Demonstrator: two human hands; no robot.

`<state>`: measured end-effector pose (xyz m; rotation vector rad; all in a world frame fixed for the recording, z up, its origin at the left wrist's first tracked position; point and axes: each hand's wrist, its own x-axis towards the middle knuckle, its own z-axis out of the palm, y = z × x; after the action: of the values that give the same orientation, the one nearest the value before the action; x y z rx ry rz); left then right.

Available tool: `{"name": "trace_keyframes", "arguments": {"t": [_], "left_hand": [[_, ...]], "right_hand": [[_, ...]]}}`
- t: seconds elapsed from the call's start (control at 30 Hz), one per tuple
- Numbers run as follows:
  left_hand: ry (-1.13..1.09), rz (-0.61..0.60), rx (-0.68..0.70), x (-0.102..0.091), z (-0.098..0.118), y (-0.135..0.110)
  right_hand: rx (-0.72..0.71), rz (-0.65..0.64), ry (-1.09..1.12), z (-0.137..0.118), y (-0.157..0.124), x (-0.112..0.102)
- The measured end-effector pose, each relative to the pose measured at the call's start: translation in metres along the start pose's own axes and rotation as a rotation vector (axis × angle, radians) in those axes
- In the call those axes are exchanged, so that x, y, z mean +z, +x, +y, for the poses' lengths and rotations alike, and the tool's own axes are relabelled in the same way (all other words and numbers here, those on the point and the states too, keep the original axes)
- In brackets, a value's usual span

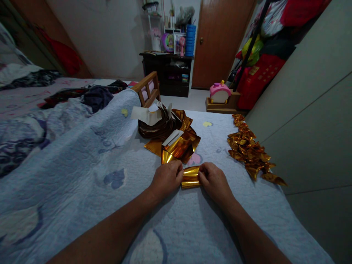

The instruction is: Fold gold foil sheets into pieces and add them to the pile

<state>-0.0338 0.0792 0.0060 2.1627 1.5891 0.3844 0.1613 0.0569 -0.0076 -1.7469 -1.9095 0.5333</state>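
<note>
A sheet of gold foil paper, curled with its near edge rolled, lies low over the bed between my two hands. My left hand pinches its left end, fingers closed. At the right end, my right hand grips the same sheet between thumb and fingers. Just beyond my left hand is a loose heap of gold foil sheets, some showing white backs. Behind them sits a thick curved stack of brown-edged paper. Off to the right, many folded gold foil pieces are piled along the bed's edge.
The light blue quilt covers the bed under my arms. Dark crumpled clothing lies at the far left. A wooden bed rail stands beyond the paper stack. A pale cabinet borders the right side. A pink toy rests past the bed's end.
</note>
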Motion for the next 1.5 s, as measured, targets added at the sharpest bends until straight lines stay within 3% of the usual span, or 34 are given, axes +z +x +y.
{"name": "trace_keyframes", "arguments": {"t": [1.5], "left_hand": [[0.004, 0.006, 0.002, 0.0035, -0.0027, 0.0013]], "right_hand": [[-0.004, -0.014, 0.013, 0.0035, 0.0016, 0.0016]]}}
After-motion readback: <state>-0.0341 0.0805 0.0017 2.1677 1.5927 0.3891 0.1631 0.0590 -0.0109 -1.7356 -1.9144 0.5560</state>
